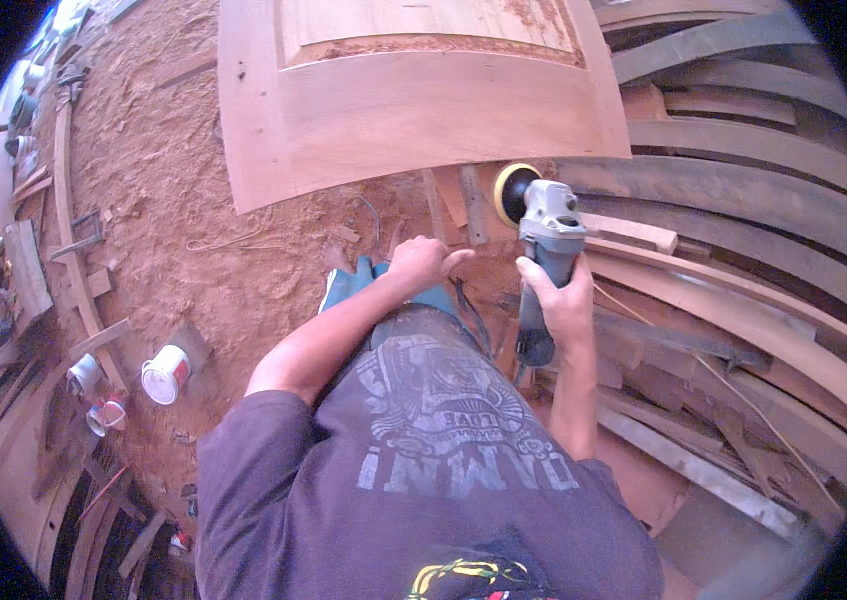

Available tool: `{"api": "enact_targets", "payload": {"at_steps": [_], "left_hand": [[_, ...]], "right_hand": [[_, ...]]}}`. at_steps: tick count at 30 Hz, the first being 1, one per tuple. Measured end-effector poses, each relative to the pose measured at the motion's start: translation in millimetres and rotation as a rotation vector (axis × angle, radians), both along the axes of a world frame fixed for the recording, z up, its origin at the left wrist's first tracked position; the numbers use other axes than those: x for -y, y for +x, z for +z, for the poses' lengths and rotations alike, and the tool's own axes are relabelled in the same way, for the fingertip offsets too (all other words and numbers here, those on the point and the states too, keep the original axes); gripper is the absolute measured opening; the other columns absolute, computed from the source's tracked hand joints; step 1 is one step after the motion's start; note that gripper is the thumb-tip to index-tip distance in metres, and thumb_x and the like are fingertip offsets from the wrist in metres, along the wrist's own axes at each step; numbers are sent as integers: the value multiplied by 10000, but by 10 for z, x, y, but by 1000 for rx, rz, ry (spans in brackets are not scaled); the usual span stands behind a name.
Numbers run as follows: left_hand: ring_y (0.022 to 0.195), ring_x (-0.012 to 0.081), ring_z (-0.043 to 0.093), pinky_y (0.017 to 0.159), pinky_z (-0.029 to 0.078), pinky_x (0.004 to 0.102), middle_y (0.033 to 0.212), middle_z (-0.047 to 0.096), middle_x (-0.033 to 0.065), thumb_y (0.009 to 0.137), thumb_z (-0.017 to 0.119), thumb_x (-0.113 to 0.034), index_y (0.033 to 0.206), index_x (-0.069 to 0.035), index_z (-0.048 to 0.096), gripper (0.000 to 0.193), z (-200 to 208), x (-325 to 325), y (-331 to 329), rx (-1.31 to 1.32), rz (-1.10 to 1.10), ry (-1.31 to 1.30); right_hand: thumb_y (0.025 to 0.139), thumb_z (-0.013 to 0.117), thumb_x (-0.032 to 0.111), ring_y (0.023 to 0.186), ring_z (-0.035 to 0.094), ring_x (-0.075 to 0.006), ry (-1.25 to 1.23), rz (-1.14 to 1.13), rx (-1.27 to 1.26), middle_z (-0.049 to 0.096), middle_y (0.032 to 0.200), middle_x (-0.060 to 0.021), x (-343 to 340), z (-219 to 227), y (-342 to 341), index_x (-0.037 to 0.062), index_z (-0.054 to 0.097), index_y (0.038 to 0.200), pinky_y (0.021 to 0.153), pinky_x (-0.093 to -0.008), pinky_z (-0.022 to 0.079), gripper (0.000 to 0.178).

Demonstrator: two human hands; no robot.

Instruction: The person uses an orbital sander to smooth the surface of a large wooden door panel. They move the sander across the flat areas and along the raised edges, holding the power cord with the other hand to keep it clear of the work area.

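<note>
My right hand (561,300) is wrapped round the dark body of a grey angle grinder (553,218). The tool stands tilted upward, and a yellow-edged round sanding pad (514,194) is fitted at its head. That pad sits just off the near edge of a wooden door panel (423,115), close to its right corner. Over my blue shorts (348,285) rests my left hand (421,262), with its thumb spread away from the other fingers, which are partly hidden. Nothing shows in it.
Stacked curved-looking boards (743,190) fill the right side. Reddish sawdust covers the ground (163,190) on the left, where a white bucket (165,375) and small cans (86,376) stand beside a long wooden strip (65,190). A dark cord (471,315) runs near my lap.
</note>
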State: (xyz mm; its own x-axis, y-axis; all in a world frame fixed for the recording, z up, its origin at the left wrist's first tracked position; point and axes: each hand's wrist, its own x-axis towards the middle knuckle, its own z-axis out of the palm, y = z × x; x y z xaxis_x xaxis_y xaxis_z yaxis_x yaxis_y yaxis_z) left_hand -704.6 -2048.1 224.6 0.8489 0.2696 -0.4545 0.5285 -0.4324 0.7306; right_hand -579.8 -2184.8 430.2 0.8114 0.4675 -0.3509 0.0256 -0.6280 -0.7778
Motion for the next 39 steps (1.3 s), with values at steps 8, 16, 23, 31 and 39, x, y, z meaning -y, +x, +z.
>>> {"api": "enact_targets", "payload": {"at_steps": [8, 16, 23, 31, 39], "left_hand": [[811, 409, 777, 768, 595, 515, 811, 765, 226, 1066, 643, -649, 884, -38, 830, 665, -286, -450, -1782, -14, 435, -87], [584, 149, 614, 572, 475, 387, 606, 631, 97, 1092, 718, -507, 794, -3, 749, 586, -275, -309, -2494, -72, 798, -237], [505, 68, 549, 480, 407, 306, 594, 600, -22, 1107, 737, -448, 736, -32, 692, 559, -45, -240, -2048, 19, 871, -423], [529, 64, 565, 482, 409, 284, 642, 619, -20, 1110, 741, -418, 781, -14, 690, 524, 268, -312, -1263, 68, 846, -479], [536, 63, 575, 487, 421, 284, 668, 637, -19, 1113, 748, -372, 807, -22, 708, 467, 540, -186, -591, 91, 735, -410]], "right_hand": [[888, 906, 365, 1119, 785, -456, -172, 589, 54, 774, 1204, -323, -1251, -394, -668, -46, 596, 1329, 987, -525, 611, 678], [909, 836, 344, 1087, 760, -542, -279, 697, 196, 753, 1130, -366, -1560, -415, -715, -47, 529, 1294, 959, -604, 618, 630], [885, 867, 348, 1089, 745, -557, -373, 503, 230, 760, 1108, -359, -1076, -391, 90, -28, 540, 1277, 969, -605, 607, 634], [867, 882, 313, 1137, 737, -549, -390, 370, 242, 753, 1151, -379, -603, -470, 1082, -60, 570, 1350, 991, -567, 591, 686], [850, 888, 351, 1156, 739, -539, -395, 253, 242, 757, 1165, -372, 8, -504, 2082, -61, 633, 1323, 993, -563, 598, 678]]}}
